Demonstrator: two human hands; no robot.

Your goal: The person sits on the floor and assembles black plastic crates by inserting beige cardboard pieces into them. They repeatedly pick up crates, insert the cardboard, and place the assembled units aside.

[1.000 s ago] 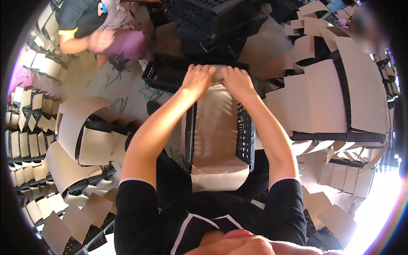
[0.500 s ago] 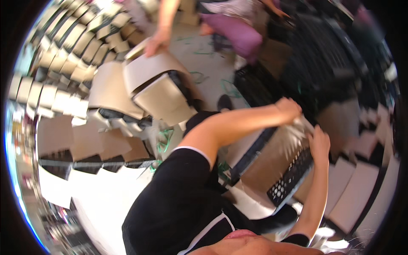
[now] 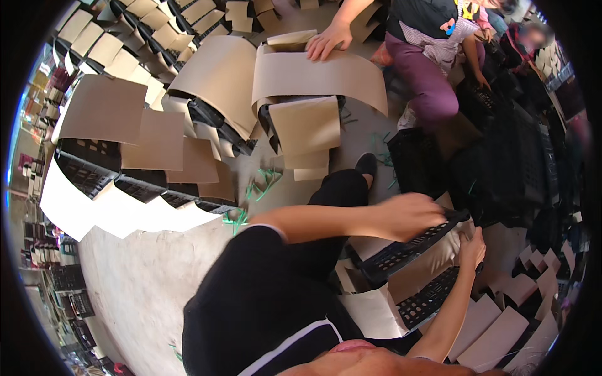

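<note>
A black perforated plastic crate (image 3: 429, 301) with brown paper lining (image 3: 433, 262) stands tilted in front of me, to the right of my knees. My left hand (image 3: 411, 216), slightly blurred, curls over the crate's left rim near its far corner. At the far end, my right hand (image 3: 472, 249) is closed on the edge of the lining, with its thumb against the paper. A pale paper flap (image 3: 374, 312) hangs over the near end of the crate.
Black crates with brown paper covers (image 3: 313, 72) stand ahead, with a co-worker's hand (image 3: 329, 41) on one. Another paper-covered crate row (image 3: 103, 113) stands left. Dark crates (image 3: 501, 156) are stacked at right. Green straps (image 3: 260, 185) lie on the floor. A person in purple trousers (image 3: 426, 81) sits ahead.
My left hand has moved from the lining's far edge down to the crate's left rim. My right hand stays at the far end, somewhat lower. The view has shifted.
</note>
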